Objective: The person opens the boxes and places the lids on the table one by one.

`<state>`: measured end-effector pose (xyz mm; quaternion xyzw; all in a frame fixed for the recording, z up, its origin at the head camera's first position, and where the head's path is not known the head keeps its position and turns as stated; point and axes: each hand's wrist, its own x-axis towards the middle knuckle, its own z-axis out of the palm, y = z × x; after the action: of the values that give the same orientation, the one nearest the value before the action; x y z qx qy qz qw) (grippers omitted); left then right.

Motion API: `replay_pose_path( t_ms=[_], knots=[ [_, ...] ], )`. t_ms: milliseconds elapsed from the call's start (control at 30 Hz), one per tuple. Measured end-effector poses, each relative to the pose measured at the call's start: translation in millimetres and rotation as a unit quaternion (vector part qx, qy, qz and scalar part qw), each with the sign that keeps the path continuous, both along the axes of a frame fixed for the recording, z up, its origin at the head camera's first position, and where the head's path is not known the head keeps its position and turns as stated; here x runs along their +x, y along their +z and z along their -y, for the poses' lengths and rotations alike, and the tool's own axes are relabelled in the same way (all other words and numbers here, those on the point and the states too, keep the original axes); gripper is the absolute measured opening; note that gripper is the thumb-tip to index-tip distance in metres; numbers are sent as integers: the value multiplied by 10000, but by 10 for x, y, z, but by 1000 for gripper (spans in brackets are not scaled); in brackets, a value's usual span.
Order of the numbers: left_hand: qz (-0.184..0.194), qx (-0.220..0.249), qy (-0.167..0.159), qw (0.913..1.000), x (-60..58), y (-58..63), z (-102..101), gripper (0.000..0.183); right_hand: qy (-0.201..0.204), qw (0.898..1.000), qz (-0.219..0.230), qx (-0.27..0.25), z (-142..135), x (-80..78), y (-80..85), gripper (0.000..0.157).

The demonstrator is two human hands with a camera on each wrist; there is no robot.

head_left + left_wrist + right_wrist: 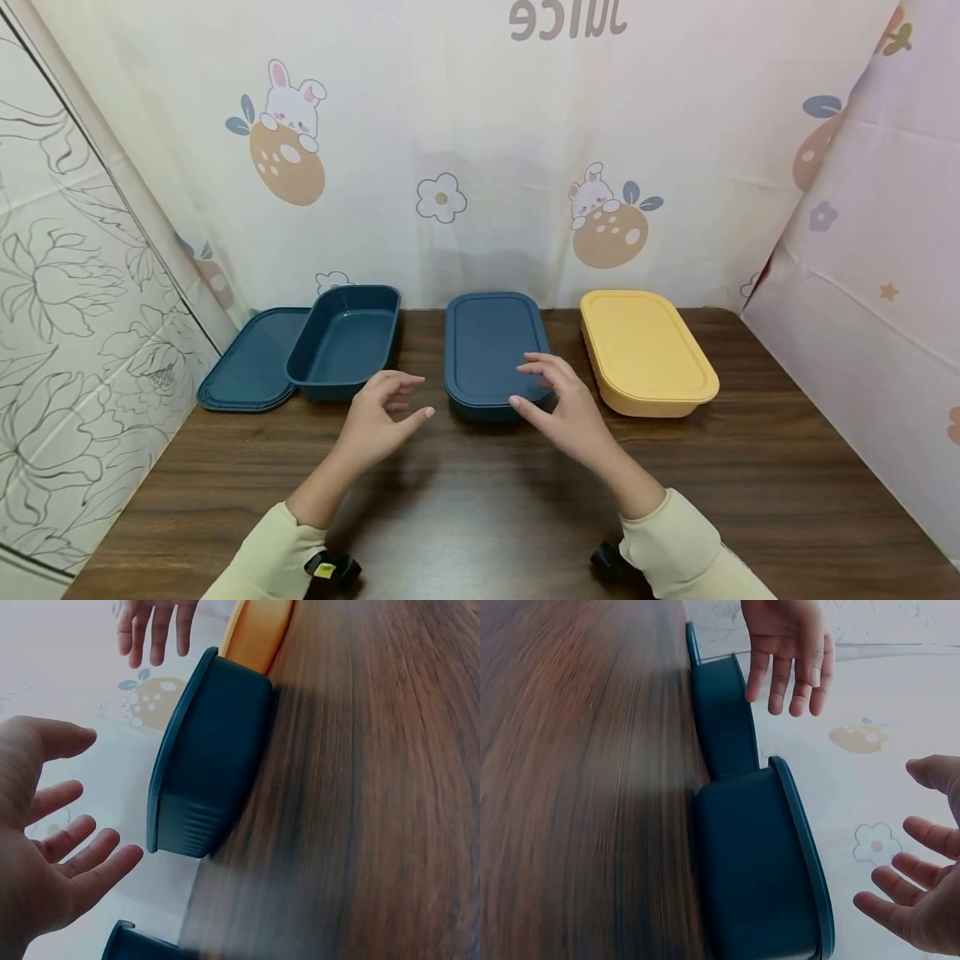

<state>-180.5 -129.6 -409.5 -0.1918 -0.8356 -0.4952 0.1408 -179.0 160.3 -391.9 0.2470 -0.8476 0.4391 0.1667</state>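
Note:
A blue lidded food container (pixel 495 346) stands at the middle of the table's back. To its left an open blue container (pixel 348 333) overlaps a loose blue lid (pixel 247 367) lying on the table. My left hand (pixel 378 421) hovers between the two blue containers, fingers loosely spread and holding nothing. Over the near right corner of the lidded one, my right hand (pixel 562 408) hangs with parted fingers. In the left wrist view the left hand (pixel 52 847) is apart from the blue container (pixel 214 750); in the right wrist view the right hand (pixel 922 877) is also free.
A yellow lidded container (pixel 648 350) stands at the right of the row. The brown wooden table (pixel 480 517) ends at the back against a printed curtain (pixel 502 108). A floral panel (pixel 82 333) borders the left side.

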Motion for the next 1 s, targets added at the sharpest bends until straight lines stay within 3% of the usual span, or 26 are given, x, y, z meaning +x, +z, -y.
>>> replay_pose_path(
  t_ms=[200,433,833,1000],
  knots=[
    [245,115,-32,9996,-78,-33,-63,42,-338,9992,19,194,-96,-55,-61,41],
    [571,415,-97,9975,-182,-91,-152,48,-634,9970,421,157,-150,-102,-128,47],
    [1475,684,13,9867,-354,-230,-260,67,-1003,9797,1737,-42,-221,-216,-203,67],
    [2006,1342,-281,9700,-433,-293,-298,70,-972,9632,2470,-421,-248,-283,-256,74]
  ],
)
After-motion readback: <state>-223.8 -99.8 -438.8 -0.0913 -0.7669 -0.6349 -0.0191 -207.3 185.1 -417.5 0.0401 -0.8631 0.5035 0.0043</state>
